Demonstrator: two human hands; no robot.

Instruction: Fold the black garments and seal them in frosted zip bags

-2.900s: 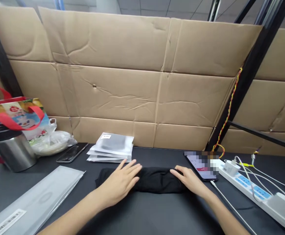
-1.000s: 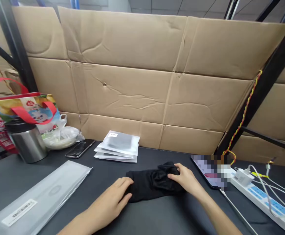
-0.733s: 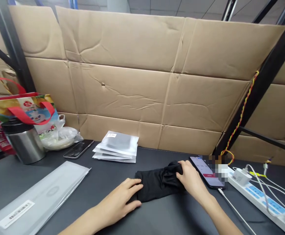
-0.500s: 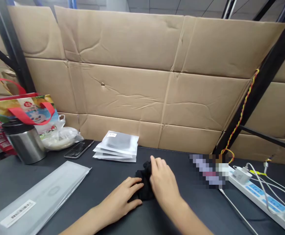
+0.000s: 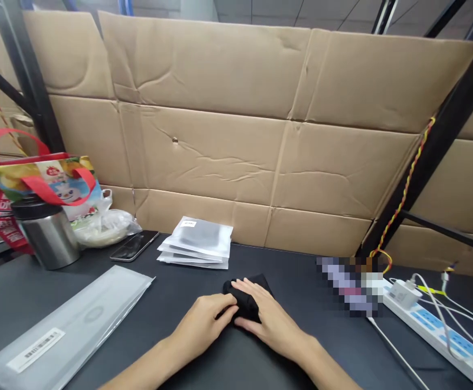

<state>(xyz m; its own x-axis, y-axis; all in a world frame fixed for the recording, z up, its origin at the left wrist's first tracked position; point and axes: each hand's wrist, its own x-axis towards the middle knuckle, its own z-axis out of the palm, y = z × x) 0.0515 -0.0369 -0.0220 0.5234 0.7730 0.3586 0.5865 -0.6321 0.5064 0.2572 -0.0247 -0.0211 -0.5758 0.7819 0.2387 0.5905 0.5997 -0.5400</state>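
Note:
A folded bundle of black cloth (image 5: 247,303) lies on the dark tabletop in front of me. My left hand (image 5: 207,318) pinches its left edge between thumb and fingers. From the other side, my right hand (image 5: 273,317) wraps around the bundle, fingers over the top and thumb along the near side. Part of the cloth shows beyond the right fingers; the rest is hidden under the hands. What kind of cloth item it is, I cannot tell.
Left are a long frosted bag (image 5: 78,325) with a barcode label, a phone (image 5: 134,246), a steel tumbler (image 5: 52,235) and a shopping bag (image 5: 53,173). Frosted packets (image 5: 198,241) are stacked behind the cloth, before a cardboard wall (image 5: 204,162). A power strip (image 5: 433,327) with cables lies right.
My right hand has gone from gripping the cloth's raised upper part to lying lower over the bundle. My left hand has closed to a pinch, and the cloth is more compact with a flap spread behind.

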